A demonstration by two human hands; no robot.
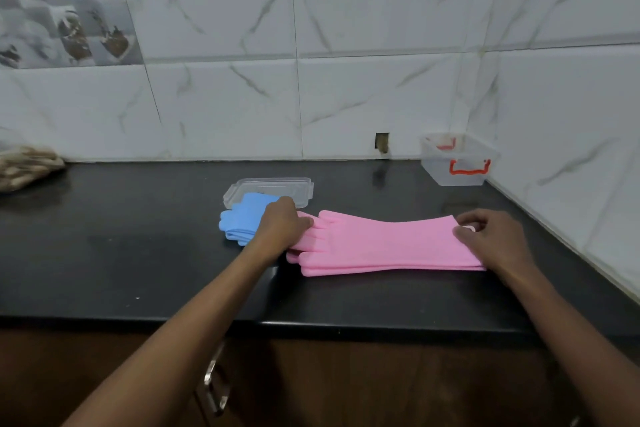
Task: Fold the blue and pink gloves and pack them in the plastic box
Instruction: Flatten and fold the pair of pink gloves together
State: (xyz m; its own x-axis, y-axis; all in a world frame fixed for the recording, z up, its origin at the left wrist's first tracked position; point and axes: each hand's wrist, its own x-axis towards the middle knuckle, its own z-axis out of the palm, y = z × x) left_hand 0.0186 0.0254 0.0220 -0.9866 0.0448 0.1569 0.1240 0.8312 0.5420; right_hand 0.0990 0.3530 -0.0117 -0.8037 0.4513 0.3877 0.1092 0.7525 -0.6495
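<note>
Pink gloves [388, 246], seemingly soft and limp, lie mid-desk [138, 253]. The left hand [282, 222] grips the finger end and the right hand [491, 236] pinches the cuff, likely the best holds for folding. The plastic box [457, 163] waits in the back-right corner.

The left grip [282, 222] covers the fingertips of the pink gloves [388, 246] and part of the folded blue gloves [242, 222], which hide the near edge of the clear lid [270, 185]. The right grip [491, 236] covers the pink cuffs' near corner. At mid-left the frame edge cuts off a blurred tan bundle [27, 163].
</note>
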